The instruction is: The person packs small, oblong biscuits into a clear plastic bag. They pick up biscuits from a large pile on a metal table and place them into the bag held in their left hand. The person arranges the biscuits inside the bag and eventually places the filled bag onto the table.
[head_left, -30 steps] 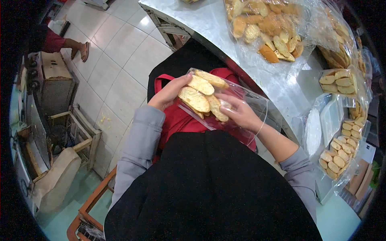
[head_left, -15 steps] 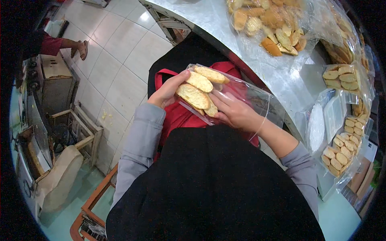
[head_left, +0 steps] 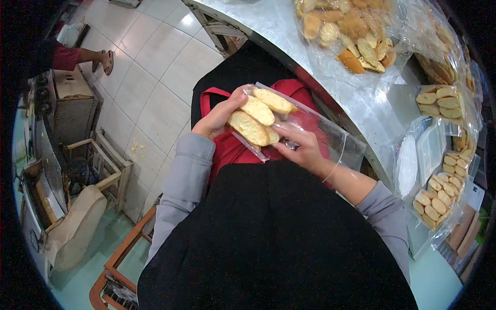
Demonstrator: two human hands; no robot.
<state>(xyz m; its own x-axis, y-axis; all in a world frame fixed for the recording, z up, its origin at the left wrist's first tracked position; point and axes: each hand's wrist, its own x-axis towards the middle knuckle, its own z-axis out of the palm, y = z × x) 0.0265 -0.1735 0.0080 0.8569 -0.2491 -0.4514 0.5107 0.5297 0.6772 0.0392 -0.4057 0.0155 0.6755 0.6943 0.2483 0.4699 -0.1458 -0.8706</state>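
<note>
Tiled flr (head_left: 159, 67); bagged bread (head_left: 257, 110) btwn L hand (head_left: 221, 117), R hand (head_left: 307, 150)

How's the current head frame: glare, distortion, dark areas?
Head view: a bright glare spot near the top of the tiled floor; head view: fisheye bends the metal table's edge, rim black; head view: highlights streak the clear bag, yet the bread slices in it stay readable.

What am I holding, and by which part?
A clear bag of bread slices: your left hand holds its filled end; your right hand at the slices, grip unclear.
</note>
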